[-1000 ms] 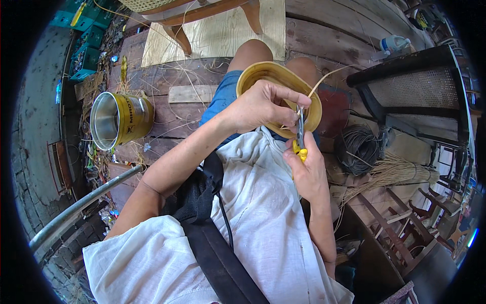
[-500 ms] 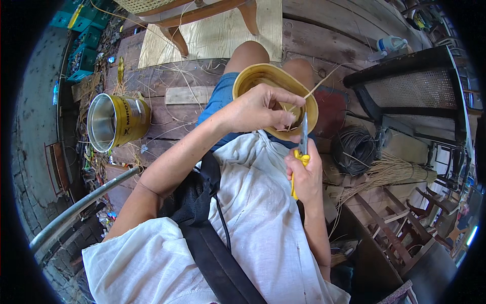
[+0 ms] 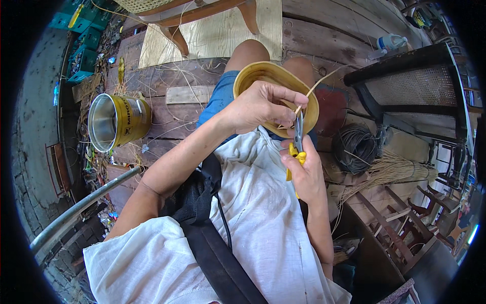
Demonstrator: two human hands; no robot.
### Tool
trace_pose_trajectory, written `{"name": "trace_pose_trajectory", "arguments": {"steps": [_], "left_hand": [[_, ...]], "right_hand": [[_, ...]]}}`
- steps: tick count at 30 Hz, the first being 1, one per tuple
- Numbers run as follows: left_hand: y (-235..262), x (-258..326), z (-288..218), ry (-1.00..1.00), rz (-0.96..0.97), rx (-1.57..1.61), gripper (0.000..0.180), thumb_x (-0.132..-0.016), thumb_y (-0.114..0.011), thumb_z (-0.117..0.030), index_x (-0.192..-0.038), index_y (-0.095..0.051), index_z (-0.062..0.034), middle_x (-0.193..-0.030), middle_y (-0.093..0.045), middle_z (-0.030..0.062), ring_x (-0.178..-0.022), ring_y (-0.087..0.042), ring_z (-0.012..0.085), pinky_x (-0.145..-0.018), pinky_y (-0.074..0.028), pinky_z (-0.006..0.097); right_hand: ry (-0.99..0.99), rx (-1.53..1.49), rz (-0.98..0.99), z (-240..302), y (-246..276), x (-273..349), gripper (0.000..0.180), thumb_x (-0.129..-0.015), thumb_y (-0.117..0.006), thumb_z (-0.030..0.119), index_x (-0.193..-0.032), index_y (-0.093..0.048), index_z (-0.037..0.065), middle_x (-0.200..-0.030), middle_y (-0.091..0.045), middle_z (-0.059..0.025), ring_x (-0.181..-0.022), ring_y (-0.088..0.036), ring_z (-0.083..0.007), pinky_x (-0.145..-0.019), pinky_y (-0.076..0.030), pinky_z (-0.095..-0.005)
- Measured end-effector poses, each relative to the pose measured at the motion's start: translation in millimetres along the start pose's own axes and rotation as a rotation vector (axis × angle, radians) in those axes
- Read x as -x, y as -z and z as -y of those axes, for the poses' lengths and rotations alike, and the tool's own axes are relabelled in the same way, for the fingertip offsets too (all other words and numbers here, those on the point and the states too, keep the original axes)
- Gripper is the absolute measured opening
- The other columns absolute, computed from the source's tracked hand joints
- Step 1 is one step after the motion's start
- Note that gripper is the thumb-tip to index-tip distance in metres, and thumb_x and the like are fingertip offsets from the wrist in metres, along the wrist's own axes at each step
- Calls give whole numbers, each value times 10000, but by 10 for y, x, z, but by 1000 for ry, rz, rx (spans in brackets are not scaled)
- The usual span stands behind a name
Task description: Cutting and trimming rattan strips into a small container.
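Across my lap rests an oval yellowish tub (image 3: pixel 243 81) with a thick rim; some pale cane scraps show inside. Over it, my left hand (image 3: pixel 258 109) pinches a thin pale cane strip (image 3: pixel 324 80) between thumb and fingers. One end of the strip reaches out to the upper right. Wrapped around the yellow handles of a pair of snips (image 3: pixel 298 137) is my right hand (image 3: pixel 308 175), to the right of the tub. The snips point upward, their grey blades near the strip's short end by my left fingertips. Whether the blades touch it, I cannot tell.
A yellow metal bucket (image 3: pixel 134 117) lies on the plank floor at left. At right are a coil of dark cord (image 3: pixel 354 147), a bundle of cane (image 3: pixel 400 169) and a black cane-panelled chair (image 3: pixel 410 93). A wooden seat frame (image 3: pixel 202 15) stands ahead; a metal pipe (image 3: pixel 88 207) juts in at lower left.
My right hand has shifted slightly left and the snips now tilt left, blades closer to my left fingertips. The cane strip's short end has come up into view between them.
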State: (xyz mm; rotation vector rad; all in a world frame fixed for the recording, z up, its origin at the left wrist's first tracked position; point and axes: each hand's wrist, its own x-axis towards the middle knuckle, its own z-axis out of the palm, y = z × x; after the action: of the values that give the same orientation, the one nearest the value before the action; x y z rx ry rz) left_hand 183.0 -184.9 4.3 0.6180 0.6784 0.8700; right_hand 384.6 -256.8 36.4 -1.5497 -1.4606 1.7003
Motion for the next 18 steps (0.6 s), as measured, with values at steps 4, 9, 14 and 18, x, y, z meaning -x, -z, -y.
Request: {"name": "trace_pose_trajectory", "arguments": {"steps": [4, 9, 14, 18], "left_hand": [[36, -10, 62, 18, 18, -66, 430, -857, -672, 80, -1285, -643, 47, -977, -739, 109, -820, -738, 164, -765, -612, 281], [-10, 13, 42, 26, 25, -57, 463, -866, -660, 64, -1327, -618, 42, -933, -740, 102, -811, -736, 150, -780, -609, 279], [-59, 27, 11, 13, 20, -138, 518, -849, -663, 57, -1363, -601, 27, -909, -733, 75, -774, -713, 121, -791, -588, 268], [14, -21, 86, -21, 32, -159, 527, -860, -666, 46, -1381, -585, 37, -903, -729, 61, -795, -686, 95, -798, -569, 250]], "right_hand": [[61, 62, -32, 101, -19, -31, 218, -921, -593, 117, -1088, -525, -5, -842, -603, -120, -712, -599, -203, -694, -490, -346], [65, 19, -37, 7, -49, -54, 190, -920, -594, 112, -1048, -507, 2, -809, -577, -103, -679, -564, -177, -670, -476, -353], [66, -100, -71, -34, -117, -37, 184, -924, -583, 103, -1070, -519, 12, -774, -568, -71, -640, -534, -127, -608, -456, -318], [7, -243, -70, -36, -122, -15, 303, -885, -558, 65, -1183, -537, 17, -763, -535, -29, -570, -489, -66, -486, -407, -237]]}}
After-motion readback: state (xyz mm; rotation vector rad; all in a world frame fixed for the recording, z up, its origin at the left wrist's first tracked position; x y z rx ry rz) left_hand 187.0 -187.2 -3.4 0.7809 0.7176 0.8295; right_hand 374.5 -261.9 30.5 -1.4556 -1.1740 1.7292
